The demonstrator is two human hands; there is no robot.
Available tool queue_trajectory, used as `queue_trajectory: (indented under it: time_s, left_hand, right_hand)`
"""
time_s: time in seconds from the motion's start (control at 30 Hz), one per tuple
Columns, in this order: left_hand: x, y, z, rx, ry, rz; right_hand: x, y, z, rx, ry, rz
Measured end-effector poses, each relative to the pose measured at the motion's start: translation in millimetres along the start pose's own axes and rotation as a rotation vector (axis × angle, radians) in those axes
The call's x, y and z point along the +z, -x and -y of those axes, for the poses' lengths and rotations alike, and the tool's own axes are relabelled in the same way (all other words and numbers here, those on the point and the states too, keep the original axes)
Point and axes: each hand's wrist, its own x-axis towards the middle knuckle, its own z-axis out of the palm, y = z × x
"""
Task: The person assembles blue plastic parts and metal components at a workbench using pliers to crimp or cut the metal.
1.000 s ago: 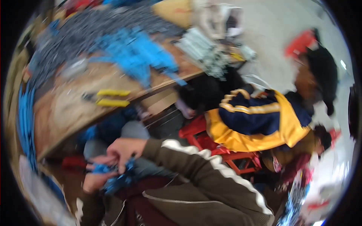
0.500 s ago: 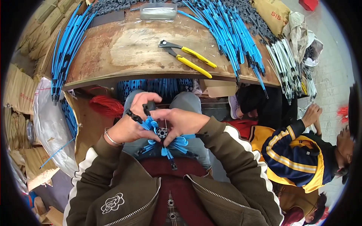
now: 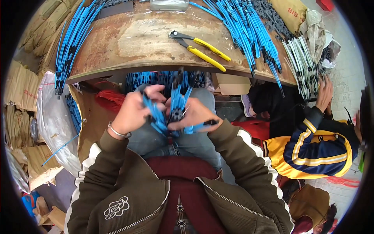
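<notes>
Over my lap, both hands hold a cluster of short blue rods with black tips (image 3: 174, 111) joined at a small black hub. My left hand (image 3: 134, 111) grips the rods on the left side. My right hand (image 3: 193, 114) pinches the hub and the rods that fan to the right. Some rods point up toward the table edge. My olive jacket sleeves come in from the lower edge.
A worn wooden table (image 3: 128, 43) lies ahead with yellow-handled pliers (image 3: 199, 50), bundles of blue rods at its left (image 3: 68, 45) and right (image 3: 249, 33), and white rods (image 3: 302, 56). A person in a yellow and navy jacket (image 3: 311, 150) reaches toward them on the right. Sacks (image 3: 54, 117) stand at left.
My view swung from the person on the right back down to the table and my lap. My hands have spread the blue rods, and some now stand upward.
</notes>
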Motion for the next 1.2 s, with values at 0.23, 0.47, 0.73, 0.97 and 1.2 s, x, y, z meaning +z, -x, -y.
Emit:
queue_trajectory:
  time_s: [0.23,0.47,0.73,0.97,1.2]
  left_hand:
    - [9.8,25.4,8.4,-0.155,0.181,0.030]
    - [27.3,20.5,22.5,0.151,-0.176,-0.042]
    - [32.4,22.8,30.3,0.029,-0.090,-0.141]
    - [33.7,21.4,25.5,0.037,-0.028,-0.197]
    - [31.0,25.6,32.6,0.018,-0.021,-0.149]
  right_hand:
    - [13.3,0.1,9.9,-0.026,0.017,-0.179]
    - [26.3,1.1,8.2,-0.006,0.183,-0.201]
    - [29.6,0.4,3.7,-0.043,0.224,-0.194]
    - [40.2,9.5,9.2,-0.046,0.225,-0.498]
    - [44.1,31.3,-0.8,-0.028,0.273,-0.508]
